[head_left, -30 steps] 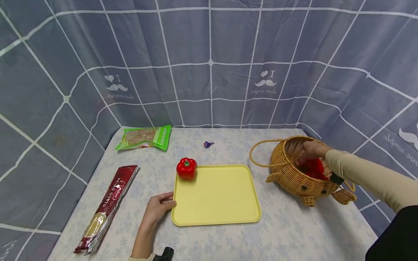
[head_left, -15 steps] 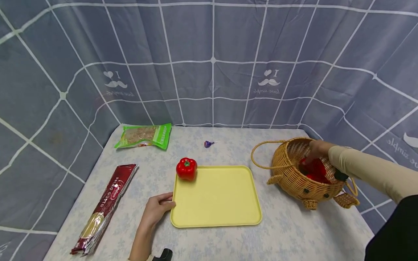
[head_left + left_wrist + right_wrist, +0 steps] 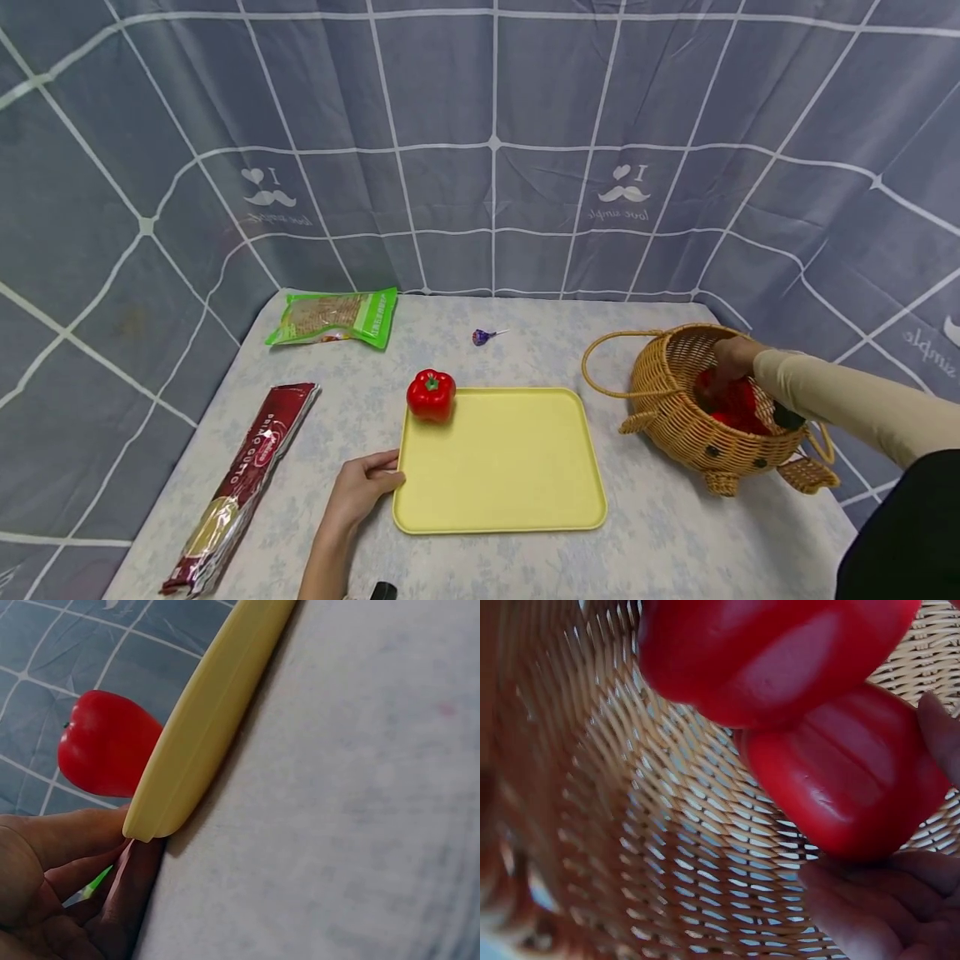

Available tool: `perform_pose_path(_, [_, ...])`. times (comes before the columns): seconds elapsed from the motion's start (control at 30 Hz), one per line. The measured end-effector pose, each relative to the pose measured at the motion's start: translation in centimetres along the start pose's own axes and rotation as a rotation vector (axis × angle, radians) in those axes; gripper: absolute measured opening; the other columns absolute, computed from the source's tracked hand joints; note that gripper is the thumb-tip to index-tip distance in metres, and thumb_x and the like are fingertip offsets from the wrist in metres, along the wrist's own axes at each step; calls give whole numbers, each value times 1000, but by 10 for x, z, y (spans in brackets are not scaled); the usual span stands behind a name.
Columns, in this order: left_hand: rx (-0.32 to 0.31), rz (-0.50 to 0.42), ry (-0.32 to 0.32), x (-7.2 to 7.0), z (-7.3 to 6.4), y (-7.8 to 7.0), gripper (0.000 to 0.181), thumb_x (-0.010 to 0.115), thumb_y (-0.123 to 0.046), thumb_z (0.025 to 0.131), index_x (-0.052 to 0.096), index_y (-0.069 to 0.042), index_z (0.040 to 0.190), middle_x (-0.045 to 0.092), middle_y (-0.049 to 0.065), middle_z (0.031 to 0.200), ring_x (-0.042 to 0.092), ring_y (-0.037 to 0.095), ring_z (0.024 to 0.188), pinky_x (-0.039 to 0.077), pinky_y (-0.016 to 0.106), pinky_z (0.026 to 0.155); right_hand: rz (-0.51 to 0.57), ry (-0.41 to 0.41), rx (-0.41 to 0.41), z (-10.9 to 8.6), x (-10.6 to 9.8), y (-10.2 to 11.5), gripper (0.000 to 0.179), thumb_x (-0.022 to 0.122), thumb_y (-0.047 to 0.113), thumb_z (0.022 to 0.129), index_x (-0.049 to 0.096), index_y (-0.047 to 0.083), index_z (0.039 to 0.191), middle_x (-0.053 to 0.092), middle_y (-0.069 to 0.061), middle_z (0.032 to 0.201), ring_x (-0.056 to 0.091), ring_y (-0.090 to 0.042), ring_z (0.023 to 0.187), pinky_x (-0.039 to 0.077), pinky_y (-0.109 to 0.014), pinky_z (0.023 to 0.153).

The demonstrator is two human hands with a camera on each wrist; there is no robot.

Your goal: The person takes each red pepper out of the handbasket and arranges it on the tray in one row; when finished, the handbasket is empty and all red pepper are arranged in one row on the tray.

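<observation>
My left hand (image 3: 358, 493) pinches the left edge of a yellow tray (image 3: 502, 467), thumb and fingers at its rim in the left wrist view. On the tray's far left corner sits a red bell pepper (image 3: 431, 396). My right hand (image 3: 733, 358) reaches down inside a wicker basket (image 3: 667, 437) with an animal face, at the right. There it holds a glossy red bell pepper (image 3: 847, 772), thumb on one side and fingers on the other. A second red pepper (image 3: 772, 660) lies against that one in the basket.
A dark red pasta packet (image 3: 243, 483) lies left of the tray. Behind it is a green-edged food packet (image 3: 333, 318). A small wrapped lollipop (image 3: 482, 337) lies beyond the tray. The basket's handle (image 3: 588, 367) loops out toward the tray. A grey-blue gridded curtain (image 3: 435, 100) encloses the table.
My right hand has shifted slightly and stays down in the basket among the red peppers. The left hand keeps its hold on the tray edge. The head view has moved a little.
</observation>
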State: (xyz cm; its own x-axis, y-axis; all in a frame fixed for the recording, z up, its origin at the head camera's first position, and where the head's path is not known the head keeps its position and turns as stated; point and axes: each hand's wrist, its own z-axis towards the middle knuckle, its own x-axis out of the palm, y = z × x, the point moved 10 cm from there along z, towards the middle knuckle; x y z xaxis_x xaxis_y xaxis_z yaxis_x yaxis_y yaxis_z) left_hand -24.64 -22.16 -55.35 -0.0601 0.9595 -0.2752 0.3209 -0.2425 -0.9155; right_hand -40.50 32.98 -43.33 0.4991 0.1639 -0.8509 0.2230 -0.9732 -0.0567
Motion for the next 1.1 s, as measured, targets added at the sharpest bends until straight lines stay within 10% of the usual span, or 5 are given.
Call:
perform_pose_path(0.53, [21, 31, 27, 5, -3, -4, 44, 74, -4, 82, 63, 6, 123, 71, 17, 102, 66, 12, 78, 51, 21, 65, 152, -108, 33, -23, -12, -8, 42, 88, 23, 65, 65, -7, 84, 65, -11, 74, 57, -19, 66, 49, -31, 59])
perform_pose_path(0.9, [27, 69, 31, 0, 2, -13, 44, 72, -4, 83, 62, 7, 125, 69, 21, 107, 63, 10, 80, 50, 19, 65, 199, -301, 10, -40, -46, -6, 38, 88, 27, 63, 57, 6, 63, 51, 0, 62, 46, -20, 65, 39, -29, 59])
perform_pose_path(1.1, [8, 77, 41, 0, -1, -9, 43, 71, -3, 84, 62, 7, 125, 69, 21, 108, 63, 9, 80, 49, 18, 67, 260, -333, -11, -54, -44, -2, 39, 87, 28, 66, 69, -2, 83, 65, -4, 71, 56, -24, 71, 46, -32, 63])
